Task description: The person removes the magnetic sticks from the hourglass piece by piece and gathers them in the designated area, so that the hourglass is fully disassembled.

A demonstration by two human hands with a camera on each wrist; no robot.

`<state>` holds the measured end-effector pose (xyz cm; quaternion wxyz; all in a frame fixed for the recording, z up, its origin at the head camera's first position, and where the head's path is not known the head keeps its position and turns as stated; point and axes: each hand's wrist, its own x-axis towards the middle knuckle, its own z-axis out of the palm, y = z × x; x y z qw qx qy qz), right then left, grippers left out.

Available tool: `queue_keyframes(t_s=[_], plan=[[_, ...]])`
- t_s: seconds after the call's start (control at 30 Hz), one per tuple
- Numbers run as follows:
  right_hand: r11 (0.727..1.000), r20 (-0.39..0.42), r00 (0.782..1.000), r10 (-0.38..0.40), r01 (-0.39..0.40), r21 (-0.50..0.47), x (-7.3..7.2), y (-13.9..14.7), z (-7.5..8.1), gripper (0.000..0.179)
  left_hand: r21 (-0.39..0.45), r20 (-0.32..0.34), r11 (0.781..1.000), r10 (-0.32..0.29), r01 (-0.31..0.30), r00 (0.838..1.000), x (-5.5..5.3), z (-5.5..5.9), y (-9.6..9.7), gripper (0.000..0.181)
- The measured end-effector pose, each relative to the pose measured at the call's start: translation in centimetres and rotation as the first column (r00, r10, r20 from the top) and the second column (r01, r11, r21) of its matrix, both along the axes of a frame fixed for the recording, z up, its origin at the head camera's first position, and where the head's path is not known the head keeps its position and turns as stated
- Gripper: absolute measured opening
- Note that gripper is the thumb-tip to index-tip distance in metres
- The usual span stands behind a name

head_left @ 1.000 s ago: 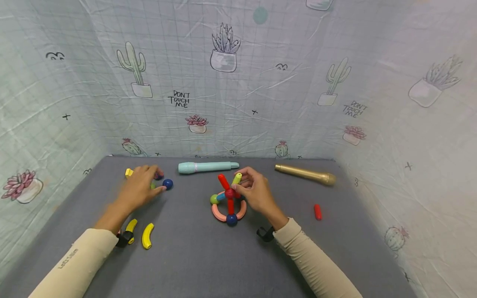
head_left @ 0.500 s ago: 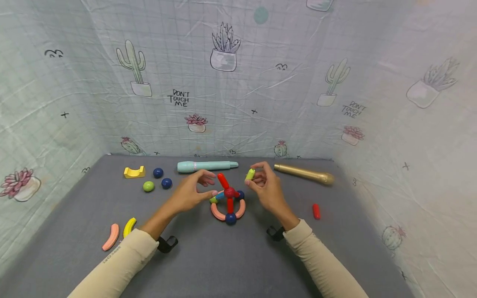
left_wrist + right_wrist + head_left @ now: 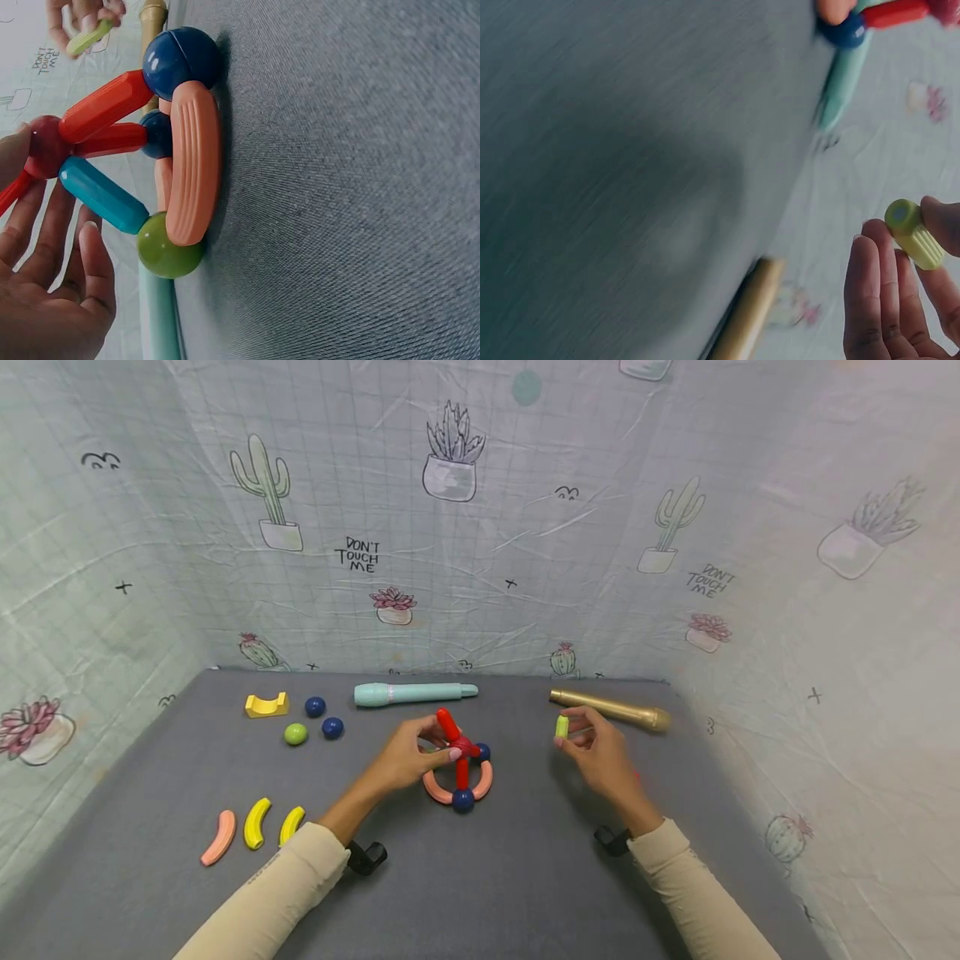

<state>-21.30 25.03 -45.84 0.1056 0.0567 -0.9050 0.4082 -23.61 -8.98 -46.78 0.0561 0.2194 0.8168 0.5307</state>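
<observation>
My left hand (image 3: 407, 755) pinches the red ball (image 3: 48, 142) at the top of a small built frame of toy rods and balls. Red rods (image 3: 107, 105) and a blue rod (image 3: 101, 195) slope down from it to dark blue balls (image 3: 180, 60) and a green ball (image 3: 169, 246). Curved pink rods (image 3: 195, 165) join those lower balls in a ring on the table. One red rod (image 3: 447, 724) sticks up from the top. Off to the right, my right hand (image 3: 603, 758) holds a short yellow-green rod (image 3: 915, 234) between thumb and fingertips, above the table.
At the left lie a yellow block (image 3: 267, 705), loose blue balls (image 3: 332, 727), a green ball (image 3: 296, 733), yellow curved rods (image 3: 257, 823) and a pink one (image 3: 219, 837). Along the back are a mint microphone (image 3: 412, 693) and a gold microphone (image 3: 611, 709). Printed cloth (image 3: 480, 568) walls surround the table.
My left hand has come from the loose balls at the left to the frame and taken hold of its top. The right hand has moved away rightward with the yellow-green rod.
</observation>
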Motion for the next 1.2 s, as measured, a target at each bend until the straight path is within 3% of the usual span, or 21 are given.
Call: queue_keyframes(t_s=[0.33,0.57,0.77,0.93,1.03,1.1,1.2], plan=[[0.982,-0.014,0.998,-0.066,0.067,0.175,0.3,5.8,-2.0,0.045,0.003,0.0,0.999,0.042,-0.042,0.999,0.5,-0.1,0.5,0.033],[0.912,-0.015,0.995,-0.101,0.099,0.397,0.7,7.3,-2.1,0.041,-0.019,-0.016,0.996,0.092,-0.093,0.996,1.0,-0.1,1.0,0.031],[0.873,0.015,0.995,-0.096,0.077,0.482,0.6,7.5,-2.6,0.04,-0.024,-0.039,0.994,0.105,-0.106,0.994,1.1,-0.3,1.4,0.03],[0.862,0.004,0.995,-0.095,0.08,0.5,0.6,7.3,-2.9,0.039,-0.005,-0.058,0.996,0.086,-0.087,0.995,1.1,-0.3,1.3,0.035],[0.856,-0.054,0.993,-0.103,0.116,0.504,0.8,6.8,-2.7,0.04,0.002,-0.06,0.997,0.076,-0.076,0.995,1.1,-0.2,1.1,0.037],[0.866,-0.112,0.988,-0.104,0.145,0.479,0.9,6.0,-2.3,0.041,0.012,-0.067,0.997,0.077,-0.077,0.995,1.0,0.0,0.9,0.038],[0.911,-0.186,0.98,-0.069,0.138,0.388,0.8,4.0,-1.7,0.043,0.014,-0.096,0.996,0.09,-0.089,0.991,0.9,0.5,0.6,0.043]])
